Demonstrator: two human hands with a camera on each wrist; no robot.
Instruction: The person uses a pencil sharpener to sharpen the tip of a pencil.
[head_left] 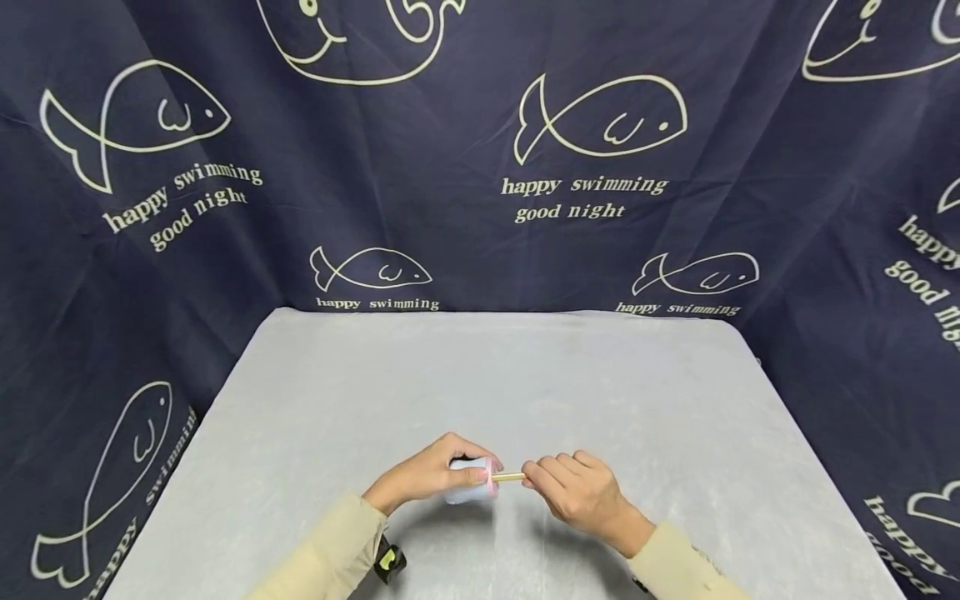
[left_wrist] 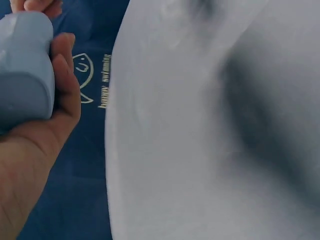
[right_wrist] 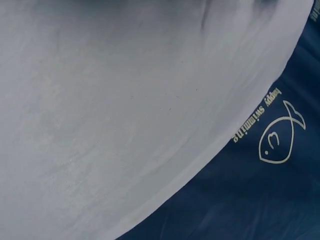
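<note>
In the head view my left hand [head_left: 431, 472] grips a light-blue pencil sharpener [head_left: 463, 490] with a pink end, held on its side above the table. A thin yellow pencil [head_left: 509, 477] runs from the pink end into the curled fingers of my right hand [head_left: 581, 492]. Only a short stretch of the pencil shows between the two hands. The left wrist view shows the rounded blue sharpener [left_wrist: 25, 70] against the palm and fingers of my left hand [left_wrist: 55, 125]. Neither hand appears in the right wrist view.
A pale grey cloth covers the table [head_left: 510, 375] under both hands. Dark blue curtains [head_left: 480, 183] with fish drawings and lettering hang behind it and along both sides. A black strap [head_left: 388, 560] with a yellow-green mark sits by the left cuff.
</note>
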